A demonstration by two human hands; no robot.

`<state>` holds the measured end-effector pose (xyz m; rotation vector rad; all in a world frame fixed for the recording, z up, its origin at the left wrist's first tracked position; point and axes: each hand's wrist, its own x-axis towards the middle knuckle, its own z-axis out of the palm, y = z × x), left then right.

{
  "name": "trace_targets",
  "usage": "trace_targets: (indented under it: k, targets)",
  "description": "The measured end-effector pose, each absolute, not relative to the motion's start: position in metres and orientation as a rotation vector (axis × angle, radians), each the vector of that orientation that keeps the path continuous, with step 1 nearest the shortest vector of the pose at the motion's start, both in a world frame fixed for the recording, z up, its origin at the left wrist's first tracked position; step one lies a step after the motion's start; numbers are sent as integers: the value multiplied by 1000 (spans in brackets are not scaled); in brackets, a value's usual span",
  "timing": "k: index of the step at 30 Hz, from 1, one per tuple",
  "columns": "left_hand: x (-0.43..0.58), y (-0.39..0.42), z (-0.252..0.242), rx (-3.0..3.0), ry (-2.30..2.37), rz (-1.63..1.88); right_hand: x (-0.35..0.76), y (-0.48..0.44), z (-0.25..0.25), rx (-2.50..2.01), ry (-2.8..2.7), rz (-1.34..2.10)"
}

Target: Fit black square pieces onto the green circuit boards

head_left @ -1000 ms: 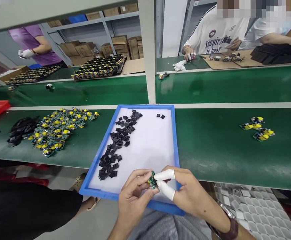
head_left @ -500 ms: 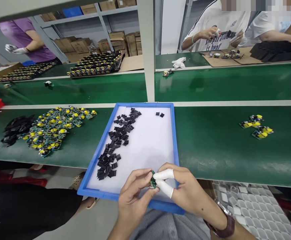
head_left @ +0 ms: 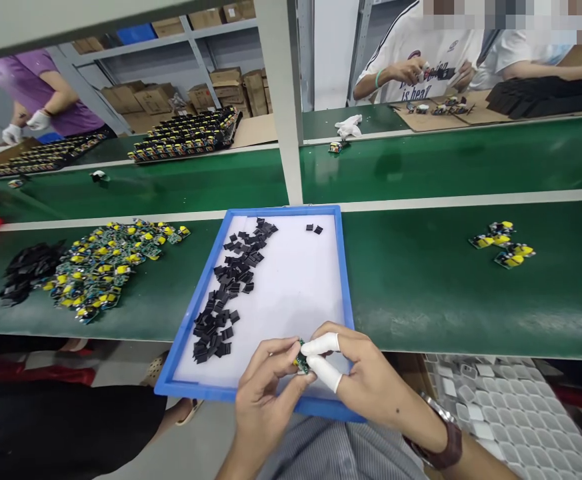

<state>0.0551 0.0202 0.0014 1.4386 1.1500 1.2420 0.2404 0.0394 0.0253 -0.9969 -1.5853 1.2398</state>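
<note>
Over the near rim of the blue tray (head_left: 195, 392), the left hand (head_left: 263, 397) and cot-tipped right hand (head_left: 368, 380) both pinched one small green board (head_left: 301, 357); holding it by its edges seemed wisest.

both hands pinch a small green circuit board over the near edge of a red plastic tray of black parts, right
Wrong colour: the head view shows the left hand and right hand pinching the small green circuit board over the near edge of a blue plastic tray of black parts.
</note>
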Motion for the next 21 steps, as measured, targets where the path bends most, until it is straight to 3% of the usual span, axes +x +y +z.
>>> trace_targets:
  k: [21]
  targets:
    - [52,25,-3,1517,1075,1202,238,33,11,-1092,-1364,1301]
